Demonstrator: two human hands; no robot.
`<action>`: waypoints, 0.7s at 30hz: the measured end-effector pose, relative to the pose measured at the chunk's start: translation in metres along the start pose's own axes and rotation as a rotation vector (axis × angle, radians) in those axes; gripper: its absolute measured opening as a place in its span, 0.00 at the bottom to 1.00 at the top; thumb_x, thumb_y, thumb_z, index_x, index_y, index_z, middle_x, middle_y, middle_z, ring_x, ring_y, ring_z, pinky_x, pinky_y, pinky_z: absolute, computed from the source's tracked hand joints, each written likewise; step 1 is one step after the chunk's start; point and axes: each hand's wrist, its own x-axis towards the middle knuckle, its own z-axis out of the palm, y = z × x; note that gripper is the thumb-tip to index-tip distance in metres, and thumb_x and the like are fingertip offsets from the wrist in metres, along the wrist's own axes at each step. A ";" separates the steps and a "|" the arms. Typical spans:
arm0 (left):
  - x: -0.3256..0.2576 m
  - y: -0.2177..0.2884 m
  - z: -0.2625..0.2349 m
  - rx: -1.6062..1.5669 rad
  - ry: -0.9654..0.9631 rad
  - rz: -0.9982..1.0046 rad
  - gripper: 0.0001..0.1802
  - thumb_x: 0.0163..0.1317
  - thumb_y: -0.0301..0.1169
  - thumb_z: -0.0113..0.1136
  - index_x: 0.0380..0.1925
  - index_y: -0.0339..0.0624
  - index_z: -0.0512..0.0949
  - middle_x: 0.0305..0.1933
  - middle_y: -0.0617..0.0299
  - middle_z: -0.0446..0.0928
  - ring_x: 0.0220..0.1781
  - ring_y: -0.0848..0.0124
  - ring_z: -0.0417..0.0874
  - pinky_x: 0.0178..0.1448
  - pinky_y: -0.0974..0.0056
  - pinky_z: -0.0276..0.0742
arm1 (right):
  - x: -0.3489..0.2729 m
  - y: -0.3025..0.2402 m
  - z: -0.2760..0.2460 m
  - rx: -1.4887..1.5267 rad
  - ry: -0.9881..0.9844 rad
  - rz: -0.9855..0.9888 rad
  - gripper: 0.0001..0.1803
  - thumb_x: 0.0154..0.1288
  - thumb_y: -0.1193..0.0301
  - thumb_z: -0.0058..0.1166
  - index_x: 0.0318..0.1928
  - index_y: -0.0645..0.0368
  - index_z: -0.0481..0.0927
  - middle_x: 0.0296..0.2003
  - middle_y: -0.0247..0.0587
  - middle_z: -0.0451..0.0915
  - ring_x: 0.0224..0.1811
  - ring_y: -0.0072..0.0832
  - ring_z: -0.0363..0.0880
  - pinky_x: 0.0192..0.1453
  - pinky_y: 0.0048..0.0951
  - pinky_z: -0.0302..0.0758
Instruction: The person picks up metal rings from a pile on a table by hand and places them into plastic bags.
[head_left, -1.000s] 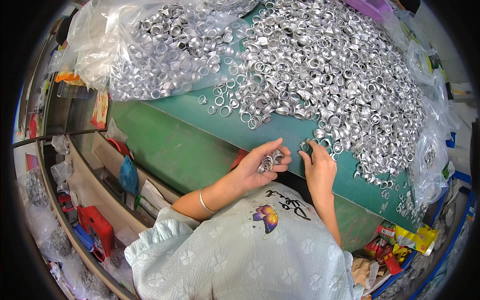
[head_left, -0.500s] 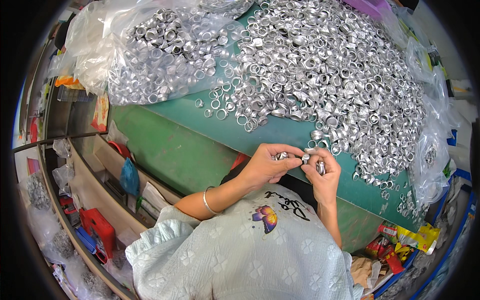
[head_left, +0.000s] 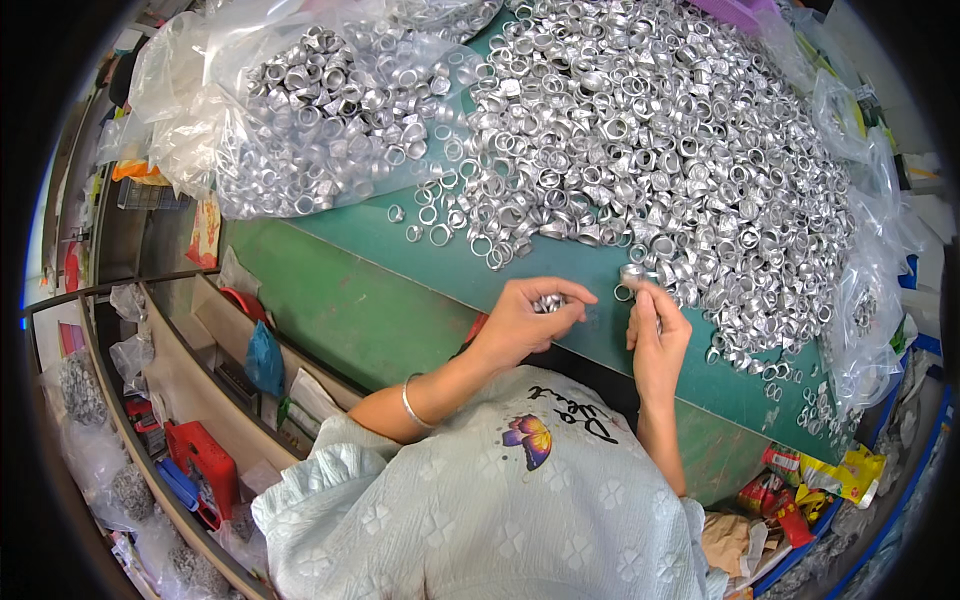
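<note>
A large heap of silver metal rings (head_left: 680, 150) covers the far side of the green tabletop. In front of it, my left hand (head_left: 527, 318) is curled around several silver rings (head_left: 549, 302), its index finger and thumb pointing right with a gap between their tips. Farther right, my right hand (head_left: 660, 340) reaches to the heap's near edge, its fingertips at a ring (head_left: 632, 274) there. Its fingers are bent in, and a bit of silver metal shows between them; how many rings it holds is hidden. The hands are apart.
A clear plastic bag (head_left: 300, 150) full of rings lies at the far left. Loose rings (head_left: 440, 235) lie near it. Crumpled clear plastic (head_left: 865, 300) borders the heap on the right. An open drawer (head_left: 250, 370) is at left; colourful packets (head_left: 840, 475) sit lower right.
My hands have separated. The right hand has moved slightly right and its fingertips have come to the heap's edge. My left hand has shifted a little left, still around its rings.
</note>
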 end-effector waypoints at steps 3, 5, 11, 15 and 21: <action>0.025 -0.002 -0.012 0.601 0.191 0.504 0.05 0.51 0.26 0.59 0.29 0.38 0.79 0.23 0.62 0.73 0.18 0.72 0.70 0.22 0.67 0.66 | 0.014 -0.015 0.011 -0.543 0.013 -0.109 0.11 0.56 0.74 0.54 0.41 0.63 0.76 0.14 0.37 0.70 0.14 0.22 0.67 0.19 0.27 0.63; 0.044 0.012 -0.015 0.883 0.284 0.613 0.08 0.49 0.25 0.60 0.31 0.39 0.79 0.23 0.58 0.73 0.18 0.65 0.73 0.24 0.62 0.69 | 0.028 -0.017 0.020 -0.756 0.049 -0.220 0.15 0.53 0.71 0.58 0.43 0.60 0.76 0.13 0.36 0.68 0.13 0.26 0.64 0.20 0.29 0.62; 0.060 0.025 -0.018 1.455 0.132 0.543 0.07 0.51 0.29 0.56 0.32 0.43 0.76 0.26 0.54 0.72 0.22 0.55 0.76 0.26 0.55 0.71 | 0.032 -0.010 0.019 -0.979 -0.034 -0.358 0.11 0.48 0.70 0.60 0.35 0.56 0.77 0.21 0.39 0.71 0.21 0.37 0.71 0.23 0.35 0.65; 0.054 0.024 -0.024 1.468 0.078 0.544 0.05 0.53 0.30 0.55 0.30 0.44 0.75 0.26 0.57 0.70 0.22 0.55 0.75 0.25 0.56 0.71 | 0.011 -0.009 0.004 -0.958 -0.045 -0.373 0.08 0.47 0.73 0.60 0.31 0.56 0.78 0.20 0.38 0.70 0.20 0.36 0.70 0.23 0.33 0.65; 0.036 0.016 -0.031 1.374 0.015 0.526 0.04 0.52 0.29 0.56 0.29 0.44 0.75 0.26 0.58 0.70 0.23 0.57 0.76 0.24 0.57 0.70 | 0.006 -0.011 -0.006 -0.858 0.002 -0.175 0.08 0.50 0.76 0.57 0.34 0.56 0.77 0.19 0.40 0.70 0.19 0.35 0.71 0.23 0.33 0.66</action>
